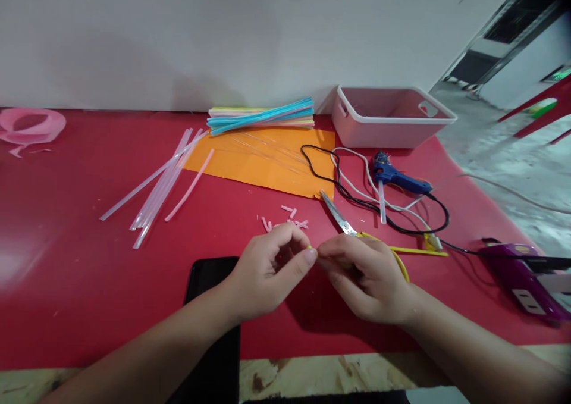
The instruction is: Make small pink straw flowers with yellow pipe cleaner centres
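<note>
My left hand [272, 273] is closed in a pinch, with a tiny yellow piece [309, 247] showing at its fingertips. Touching those fingertips, my right hand [368, 276] is pinched too; what lies between its fingers is hidden. Scissors [341, 218] with yellow handles lie partly under my right hand, blades pointing away. A yellow pipe cleaner [419, 251] sticks out to the right of that hand. Short pink pieces [292, 219] are scattered just beyond my left hand. A black phone-like slab [209, 338] lies beneath my left forearm.
On the red tabletop [66, 261] lie clear glue sticks [160, 196], a pink pipe cleaner [191, 187], orange sheet [267, 166] and pipe cleaner bundle [261, 117]. Right are a pink basket [388, 127], blue glue gun [397, 175], tangled cords and purple power strip [517, 279]. Pink ribbon [31, 124] sits left.
</note>
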The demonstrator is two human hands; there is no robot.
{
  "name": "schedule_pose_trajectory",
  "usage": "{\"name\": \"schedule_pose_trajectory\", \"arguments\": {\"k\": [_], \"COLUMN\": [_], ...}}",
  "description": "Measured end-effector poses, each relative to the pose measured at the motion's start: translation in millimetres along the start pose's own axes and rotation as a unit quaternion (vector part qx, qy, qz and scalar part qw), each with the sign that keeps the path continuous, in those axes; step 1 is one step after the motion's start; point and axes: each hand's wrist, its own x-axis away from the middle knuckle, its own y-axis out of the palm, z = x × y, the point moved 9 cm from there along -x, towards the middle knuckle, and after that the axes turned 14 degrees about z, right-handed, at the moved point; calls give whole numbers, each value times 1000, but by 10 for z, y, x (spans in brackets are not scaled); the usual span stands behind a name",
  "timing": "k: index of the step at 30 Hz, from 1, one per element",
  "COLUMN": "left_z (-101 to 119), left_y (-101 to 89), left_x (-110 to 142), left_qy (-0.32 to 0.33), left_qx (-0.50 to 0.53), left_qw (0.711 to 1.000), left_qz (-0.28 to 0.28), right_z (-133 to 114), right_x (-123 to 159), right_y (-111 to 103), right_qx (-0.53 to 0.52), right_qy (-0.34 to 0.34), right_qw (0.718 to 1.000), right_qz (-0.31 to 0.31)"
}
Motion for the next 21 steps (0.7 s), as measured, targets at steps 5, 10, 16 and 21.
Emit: {"name": "schedule_pose_trajectory", "arguments": {"k": [5, 10, 16, 21], "left_z": [9, -8, -88, -142], "left_y": [16, 46, 95, 108], "left_x": [-11, -20, 6, 11], "left_qy": [-2, -40, -128, -169], "left_qx": [-4, 25, 121, 199], "left_qw": [1000, 998, 982, 963], "left_qz": [-14, -37, -63, -69], "right_z": [3, -16, -88, -55], "right_x": [15, -20, -72, -69], "right_y": [4, -8, -84, -98], "right_qx": [11, 2, -45, -68], "right_qy": [-11, -28, -55, -56], "right_qw": [1000, 1000, 997, 996], "right_qz": [2, 15, 25, -2]}}
